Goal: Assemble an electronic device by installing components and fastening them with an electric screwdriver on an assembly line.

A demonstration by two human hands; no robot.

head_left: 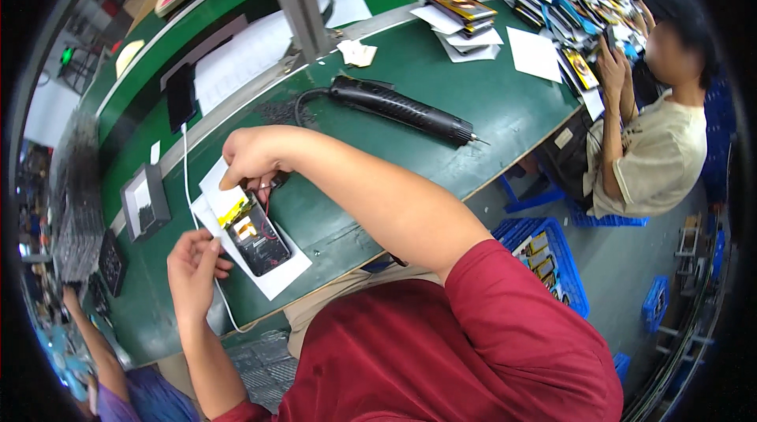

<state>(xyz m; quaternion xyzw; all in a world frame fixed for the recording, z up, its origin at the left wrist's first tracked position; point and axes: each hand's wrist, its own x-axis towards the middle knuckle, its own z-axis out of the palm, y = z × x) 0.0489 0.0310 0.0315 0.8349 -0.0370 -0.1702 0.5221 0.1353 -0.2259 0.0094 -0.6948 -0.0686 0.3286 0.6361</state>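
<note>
"What carries everything?"

"A long worktop with a smooth green surface (330,225)."

"What lies by its far edge?"

"Toward the left, an open grey rectangular box (158,199)."

"And between the edges?"

"A black cylindrical electric screwdriver (398,112), its tip toward the near edge."

"At the near edge?"

"White rectangular paper sheets (272,288) lie close to it, a thin white cable (187,166) alongside."

"Toward the right end?"

"A single flat white sheet (533,54)."

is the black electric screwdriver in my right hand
No, the black electric screwdriver lies on the green workbench, while your right hand is at the far end of the opened phone.
</note>
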